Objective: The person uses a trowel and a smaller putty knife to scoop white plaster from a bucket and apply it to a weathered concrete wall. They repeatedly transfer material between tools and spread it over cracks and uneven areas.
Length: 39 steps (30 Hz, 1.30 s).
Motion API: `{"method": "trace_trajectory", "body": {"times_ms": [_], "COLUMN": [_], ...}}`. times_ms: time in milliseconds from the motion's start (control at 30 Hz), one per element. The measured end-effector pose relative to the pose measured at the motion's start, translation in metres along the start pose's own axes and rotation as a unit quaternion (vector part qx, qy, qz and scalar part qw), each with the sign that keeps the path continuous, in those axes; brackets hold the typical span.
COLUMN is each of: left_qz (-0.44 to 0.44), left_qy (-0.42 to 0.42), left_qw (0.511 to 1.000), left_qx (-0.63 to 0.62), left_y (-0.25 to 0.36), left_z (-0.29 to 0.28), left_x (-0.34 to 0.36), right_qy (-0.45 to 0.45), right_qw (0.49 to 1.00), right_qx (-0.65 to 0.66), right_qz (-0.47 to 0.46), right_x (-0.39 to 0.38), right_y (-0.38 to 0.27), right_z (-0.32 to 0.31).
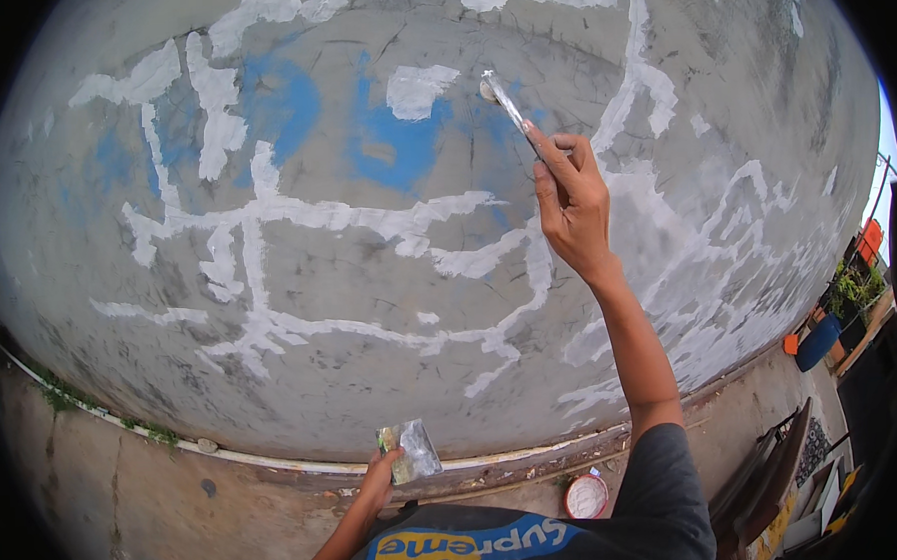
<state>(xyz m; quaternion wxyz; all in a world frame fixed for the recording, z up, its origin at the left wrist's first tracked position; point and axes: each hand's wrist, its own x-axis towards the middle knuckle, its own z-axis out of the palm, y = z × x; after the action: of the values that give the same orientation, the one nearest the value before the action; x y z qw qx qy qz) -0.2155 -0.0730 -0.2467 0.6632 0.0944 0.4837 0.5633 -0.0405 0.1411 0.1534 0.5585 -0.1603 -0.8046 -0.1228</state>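
Observation:
My right hand (572,200) is raised to the grey wall (368,273), its fingers closed round a putty knife (506,102). The knife shows nearly edge-on, its tip at the wall with a little white filler on it. Just left of the tip is a white filler patch (420,89) above blue paint marks (393,152). Low down near my body, my left hand (382,475) grips a flat squarish scraper blade (411,452), smeared grey and whitish. White filler strips (356,219) run across the wall in branching lines.
A red-rimmed bucket of white filler (586,496) stands on the ground below my right arm. A pale pipe (307,466) runs along the wall's foot. At the right are stacked boards (777,476), a blue barrel (820,342) and plants (857,290).

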Motion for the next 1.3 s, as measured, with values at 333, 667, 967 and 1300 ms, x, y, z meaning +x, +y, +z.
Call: {"method": "trace_trajectory", "body": {"times_ms": [333,667,967,1300], "left_qz": [0.026,0.073,0.299,0.33], "left_qy": [-0.015,0.007,-0.004,-0.1], "left_qw": [0.999,0.997,0.95,0.931], "left_qx": [-0.032,0.003,0.089,-0.117], "left_y": [-0.022,-0.015,0.067,0.155], "left_z": [-0.01,-0.01,0.036,0.101], "left_x": [0.01,-0.003,-0.025,-0.075], "right_qy": [-0.001,-0.134,-0.086,0.009], "right_qw": [0.952,0.925,0.965,0.997], "right_qx": [-0.245,-0.335,-0.204,0.007], "right_qz": [-0.182,-0.117,-0.143,-0.076], "right_x": [0.024,-0.002,0.032,0.031], "right_y": [0.015,-0.014,-0.046,0.02], "right_z": [0.026,-0.027,-0.019,-0.011]}}
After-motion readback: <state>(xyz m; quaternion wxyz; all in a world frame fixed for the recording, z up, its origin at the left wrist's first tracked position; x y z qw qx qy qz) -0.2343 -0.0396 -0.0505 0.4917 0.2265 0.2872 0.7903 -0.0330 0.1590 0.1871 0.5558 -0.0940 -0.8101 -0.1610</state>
